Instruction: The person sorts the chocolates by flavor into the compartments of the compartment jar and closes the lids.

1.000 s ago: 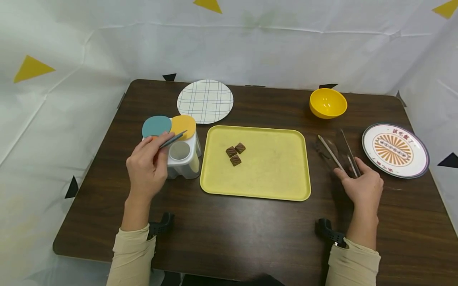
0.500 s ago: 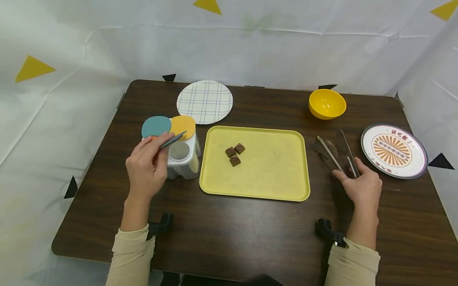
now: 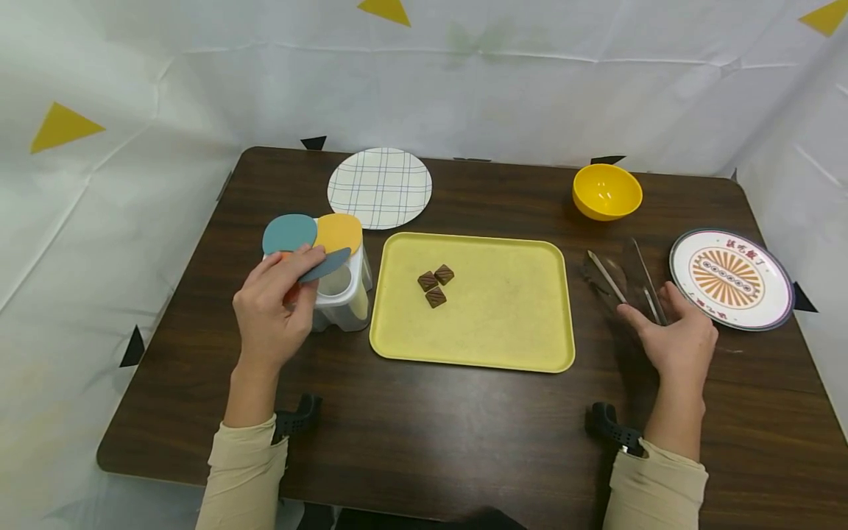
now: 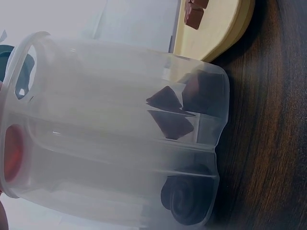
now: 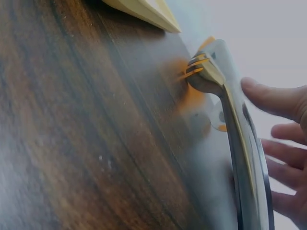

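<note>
My left hand (image 3: 270, 316) pinches a blue-grey lid (image 3: 329, 265), tilted over an uncovered compartment of the clear storage container (image 3: 347, 315). Teal (image 3: 289, 234) and yellow (image 3: 339, 232) lids cover the compartments behind; an orange one is mostly hidden by the hand. Through the container wall in the left wrist view, dark pieces (image 4: 171, 125) lie at the bottom. My right hand (image 3: 679, 335) is spread beside metal tongs (image 3: 606, 277) on the table. In the right wrist view its fingers are extended around the tongs (image 5: 242, 143), one end of which has fork-like tines.
A yellow tray (image 3: 503, 309) with chocolate squares (image 3: 436, 297) lies mid-table. Behind it are a checked plate (image 3: 380, 188) and a yellow bowl (image 3: 607, 193). A patterned plate (image 3: 732, 280) sits right of the tongs. The brown table (image 3: 464, 427) meets white sheeting at the back.
My left hand has turned the lid, so more of its flat face shows. My right fingers have spread and let go of the tongs, the hand shifting slightly right.
</note>
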Available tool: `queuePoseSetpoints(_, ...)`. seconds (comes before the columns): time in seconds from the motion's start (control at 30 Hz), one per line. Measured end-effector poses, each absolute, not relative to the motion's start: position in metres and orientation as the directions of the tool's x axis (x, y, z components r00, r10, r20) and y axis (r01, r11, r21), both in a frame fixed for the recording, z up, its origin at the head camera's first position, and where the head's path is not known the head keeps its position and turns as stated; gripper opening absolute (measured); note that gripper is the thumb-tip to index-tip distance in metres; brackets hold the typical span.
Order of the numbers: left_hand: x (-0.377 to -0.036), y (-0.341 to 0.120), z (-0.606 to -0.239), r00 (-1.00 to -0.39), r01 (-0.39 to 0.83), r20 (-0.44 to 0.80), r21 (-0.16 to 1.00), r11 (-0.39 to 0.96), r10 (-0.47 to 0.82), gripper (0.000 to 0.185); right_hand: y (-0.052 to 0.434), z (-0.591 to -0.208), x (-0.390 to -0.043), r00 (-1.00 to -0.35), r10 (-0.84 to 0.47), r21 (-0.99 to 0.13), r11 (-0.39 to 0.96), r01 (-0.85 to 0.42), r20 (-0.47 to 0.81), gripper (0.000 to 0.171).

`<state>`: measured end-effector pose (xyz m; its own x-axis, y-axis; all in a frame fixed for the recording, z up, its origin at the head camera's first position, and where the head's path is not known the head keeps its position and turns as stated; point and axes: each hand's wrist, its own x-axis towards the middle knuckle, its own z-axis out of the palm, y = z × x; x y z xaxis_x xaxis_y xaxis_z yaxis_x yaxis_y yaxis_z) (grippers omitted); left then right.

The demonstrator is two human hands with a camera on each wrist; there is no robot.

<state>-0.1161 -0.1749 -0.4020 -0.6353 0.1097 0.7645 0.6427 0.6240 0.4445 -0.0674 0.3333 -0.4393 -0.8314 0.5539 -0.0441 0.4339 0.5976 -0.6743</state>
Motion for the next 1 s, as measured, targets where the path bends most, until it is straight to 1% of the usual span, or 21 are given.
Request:
queuePoseSetpoints(0.07, -0.116, -0.175, -0.402, -0.631, 0.649, 0.767, 0.442, 0.62, 0.114, 0.028, 0.331, -0.438, -0.068, -0.828, 0.561, -0.684, 0.602, 0.411, -0.004, 0.08)
queuePoseSetpoints(0.13, -0.116, -0.175, -0.402, -0.631, 0.65, 0.766, 0.436, 0.622, 0.122, 0.029, 0.327, -0.437, -0.069, -0.824, 0.561, -0.693, 0.625, 0.358, 0.081, 0.075)
queuePoseSetpoints(0.2, -0.116, -0.175, -0.403, -0.631, 0.651, 0.765, 0.433, 0.624, 0.128, 0.03, 0.322, -0.437, -0.071, -0.818, 0.546, -0.711, 0.646, 0.277, 0.178, 0.069)
queuePoseSetpoints(0.33, -0.115, -0.177, -0.403, -0.64, 0.648, 0.755, 0.43, 0.629, 0.143, 0.031, 0.306, -0.438, -0.079, -0.784, 0.447, -0.721, 0.693, -0.003, 0.432, 0.056)
queuePoseSetpoints(0.43, -0.114, -0.178, -0.403, -0.644, 0.647, 0.75, 0.426, 0.632, 0.154, 0.034, 0.286, -0.438, -0.09, -0.75, 0.328, -0.688, 0.69, -0.224, 0.574, 0.05)
queuePoseSetpoints(0.47, -0.113, -0.178, -0.403, -0.643, 0.649, 0.749, 0.424, 0.632, 0.158, 0.035, 0.277, -0.437, -0.093, -0.747, 0.288, -0.675, 0.684, -0.278, 0.599, 0.049)
queuePoseSetpoints(0.6, -0.112, -0.179, -0.403, -0.632, 0.663, 0.756, 0.414, 0.623, 0.171, 0.04, 0.236, -0.432, -0.103, -0.761, 0.083, -0.614, 0.649, -0.449, 0.644, 0.046)
queuePoseSetpoints(0.67, -0.112, -0.178, -0.403, -0.627, 0.671, 0.759, 0.412, 0.617, 0.175, 0.041, 0.214, -0.428, -0.107, -0.773, -0.024, -0.586, 0.637, -0.5, 0.634, 0.046)
queuePoseSetpoints(0.73, -0.112, -0.177, -0.404, -0.623, 0.676, 0.763, 0.412, 0.611, 0.175, 0.041, 0.191, -0.426, -0.11, -0.766, -0.129, -0.557, 0.612, -0.561, 0.63, 0.046)
queuePoseSetpoints(0.87, -0.113, -0.177, -0.406, -0.622, 0.679, 0.765, 0.42, 0.603, 0.167, 0.039, 0.151, -0.419, -0.113, -0.711, -0.309, -0.495, 0.546, -0.676, 0.632, 0.048)
queuePoseSetpoints(1.0, -0.114, -0.176, -0.406, -0.618, 0.679, 0.772, 0.426, 0.598, 0.152, 0.033, 0.119, -0.413, -0.114, -0.636, -0.434, -0.446, 0.465, -0.765, 0.638, 0.047)
